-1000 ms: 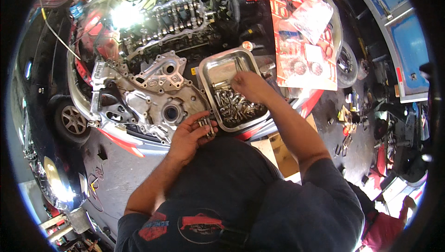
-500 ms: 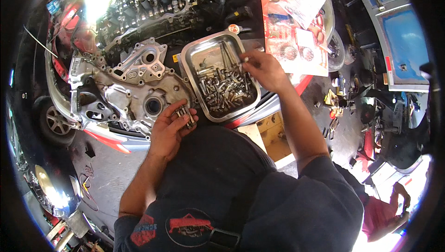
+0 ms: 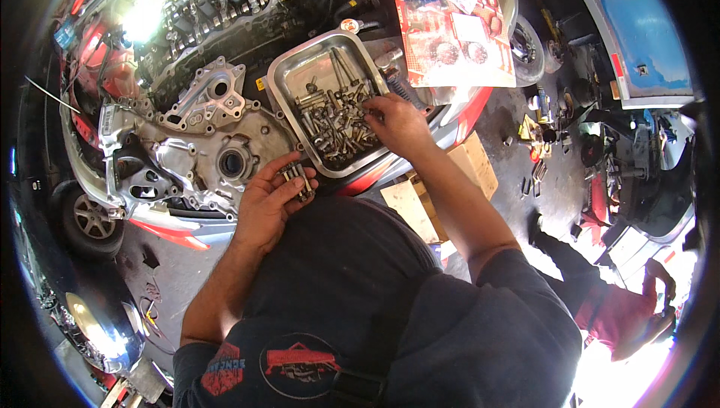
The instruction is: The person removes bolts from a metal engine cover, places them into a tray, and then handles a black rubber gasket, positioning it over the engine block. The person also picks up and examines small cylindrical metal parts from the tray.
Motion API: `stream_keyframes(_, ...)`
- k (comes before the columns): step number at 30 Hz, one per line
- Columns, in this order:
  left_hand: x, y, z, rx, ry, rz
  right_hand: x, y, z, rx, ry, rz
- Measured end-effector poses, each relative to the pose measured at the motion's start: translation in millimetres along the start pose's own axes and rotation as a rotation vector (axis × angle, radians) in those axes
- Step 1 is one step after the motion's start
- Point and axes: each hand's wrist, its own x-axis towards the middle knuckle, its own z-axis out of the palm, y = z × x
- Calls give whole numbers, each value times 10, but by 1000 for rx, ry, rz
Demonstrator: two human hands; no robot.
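My left hand (image 3: pixel 271 204) is closed round a small bunch of metal bolts (image 3: pixel 298 175), just left of the tray's near corner. A steel tray (image 3: pixel 280 78) lies tilted in front of me, with a heap of loose bolts (image 3: pixel 330 129) in it and a few long ones on its far side. My right hand (image 3: pixel 399 127) reaches over the tray's right rim, its fingertips bent together at the heap's right edge. Whatever those fingers pinch is hidden. Close by on the left rests a silver cast-metal engine cover (image 3: pixel 191 154) with round openings.
Behind the cover is an engine (image 3: pixel 217 7) with exposed camshafts under a bright lamp. Packaged parts on a red-and-white sheet (image 3: pixel 450 37) lie right of the tray. A cardboard box (image 3: pixel 472 164) stands below my right forearm. Another person (image 3: pixel 619 307) is at lower right.
My right hand has moved from the tray's upper right rim inward to the bolt heap. The left hand still holds its bolts. The whole view has shifted a little.
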Motion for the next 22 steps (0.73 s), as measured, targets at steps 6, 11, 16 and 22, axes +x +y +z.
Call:
stream_keyframes(6, -69, -19, -32, 43, -39, 19, 107, -4, 246, -85, 47, -73)
stream_keyframes(11, -117, -32, -64, 25, -28, 20, -74, 178, 47, 85, 187, -3)
stream_keyframes(16, -122, -52, -58, 36, -39, 3, -222, 252, -76, 128, 172, 38)
stream_keyframes(22, -100, -100, -97, 41, -87, -24, -162, 7, 148, 87, 162, 24)
